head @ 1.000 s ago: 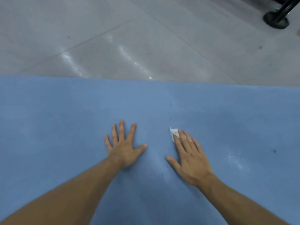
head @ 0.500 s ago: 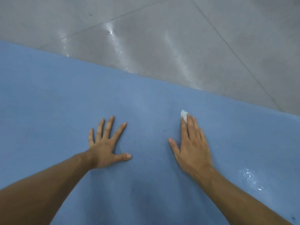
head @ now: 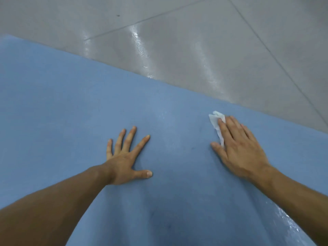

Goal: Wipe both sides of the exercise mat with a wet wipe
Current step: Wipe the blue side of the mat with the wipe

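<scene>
Both of my hands lie flat on the soft blue foam exercise mat, which is spread over the grey tiled floor. My left hand is open, fingers splayed and thumb out to the side, pressing the mat down. It has barely moved in the last second. My right hand is also open, with straight fingers close together pinning the crumpled white wet wipe to the mat. That hand has slid away from me and out to the right, so it now sits near the mat's far edge, well apart from the left. More of the wipe pokes out past my forefinger than a moment ago.

I judge this to be a forward stroke reaching the far border of this face, with my left hand acting as the anchor. A wet sheen by my right forearm suggests that patch is already wiped.

Most of the wipe is buried under my fingers and palm, so I cannot tell how it is folded. The mat runs out of view on the left, right and near sides. Its underside is hidden, so I cannot say which face this is or whether the other has been cleaned.
</scene>
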Motion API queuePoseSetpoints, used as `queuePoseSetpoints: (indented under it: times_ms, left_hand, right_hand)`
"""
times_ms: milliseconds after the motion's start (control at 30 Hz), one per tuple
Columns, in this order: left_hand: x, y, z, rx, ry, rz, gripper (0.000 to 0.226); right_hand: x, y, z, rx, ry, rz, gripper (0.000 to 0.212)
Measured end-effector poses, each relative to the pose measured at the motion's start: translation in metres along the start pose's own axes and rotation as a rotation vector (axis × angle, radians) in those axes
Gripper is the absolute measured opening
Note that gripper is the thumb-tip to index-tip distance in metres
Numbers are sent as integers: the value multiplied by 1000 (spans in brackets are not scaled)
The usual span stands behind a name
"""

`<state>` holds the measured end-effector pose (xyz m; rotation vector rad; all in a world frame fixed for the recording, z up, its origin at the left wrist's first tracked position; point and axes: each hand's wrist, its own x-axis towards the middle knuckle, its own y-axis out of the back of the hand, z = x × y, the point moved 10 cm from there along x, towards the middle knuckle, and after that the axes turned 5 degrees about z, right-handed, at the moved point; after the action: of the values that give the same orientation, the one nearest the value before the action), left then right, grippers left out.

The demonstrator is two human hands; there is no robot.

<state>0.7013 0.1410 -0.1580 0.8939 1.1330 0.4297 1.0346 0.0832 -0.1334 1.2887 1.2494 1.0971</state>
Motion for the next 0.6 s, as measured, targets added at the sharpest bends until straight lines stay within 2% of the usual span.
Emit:
queuePoseSetpoints:
  times_ms: [200, 467, 600]
  left_hand:
    - [6, 0, 0, -8, -17, 43, 110]
    - [-2, 7, 3, -32, -11, 130, 108]
    - [-15, 3, 10, -78, -35, 220, 92]
  right_hand:
    - [9, -5, -39, 163, -155, -18, 92]
    - [-126, -20, -197, 164, 375, -16, 79]
    - [-200, -23, -236, 107, 539, -6, 78]
